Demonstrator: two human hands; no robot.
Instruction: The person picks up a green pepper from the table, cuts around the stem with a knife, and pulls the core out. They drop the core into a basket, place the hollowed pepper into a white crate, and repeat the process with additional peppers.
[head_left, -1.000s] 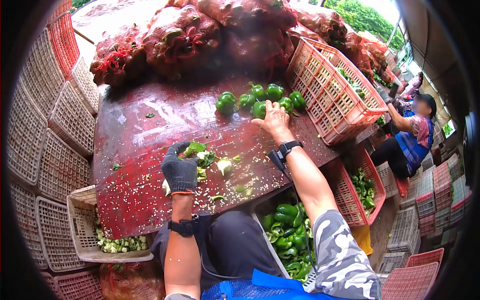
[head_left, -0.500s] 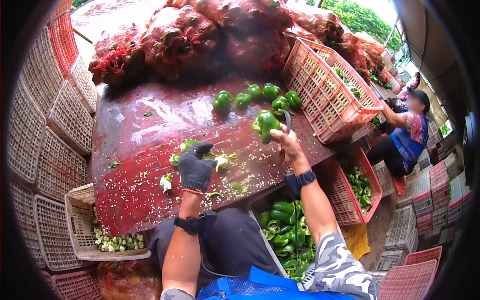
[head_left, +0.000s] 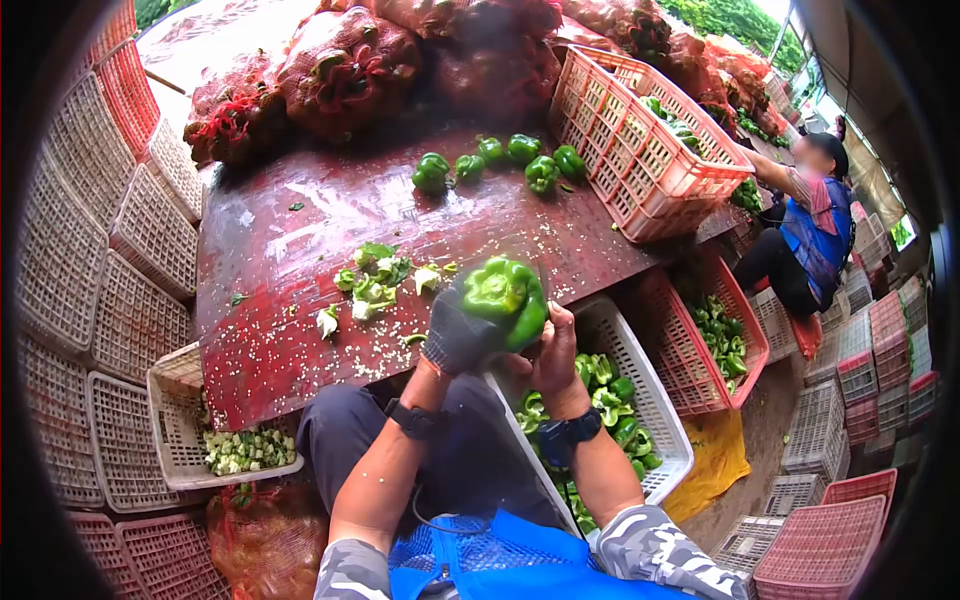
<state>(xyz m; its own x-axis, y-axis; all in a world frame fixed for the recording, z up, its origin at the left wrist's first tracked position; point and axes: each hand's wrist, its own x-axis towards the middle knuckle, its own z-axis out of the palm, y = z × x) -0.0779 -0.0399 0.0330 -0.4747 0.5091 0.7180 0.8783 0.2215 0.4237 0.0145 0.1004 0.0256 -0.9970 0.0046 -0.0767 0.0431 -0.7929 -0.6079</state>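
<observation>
My left hand (head_left: 462, 328), in a dark grey glove, is closed around a large green bell pepper (head_left: 505, 298), its stem end turned up. Close against the pepper's right side, my bare right hand (head_left: 553, 350) has its fingers curled; the curved knife seen in it a moment ago is mostly hidden now. Cut stem pieces and pale cores (head_left: 372, 285) lie on the red table (head_left: 270, 335) beyond my left hand. Farther back sit several whole green peppers (head_left: 431, 174). Below my right hand, a white crate (head_left: 668, 440) holds cut green peppers.
A pink crate (head_left: 640, 150) stands on the table's right side, with net sacks (head_left: 345, 75) behind. A pale crate (head_left: 165, 440) of cores is at lower left, a red crate (head_left: 690, 365) of peppers at right. Stacked crates line the left. A co-worker (head_left: 805, 235) sits at far right.
The pepper has come from my right hand, above the table, toward me into my gloved left hand. Both hands have drawn together, and the view has shifted slightly.
</observation>
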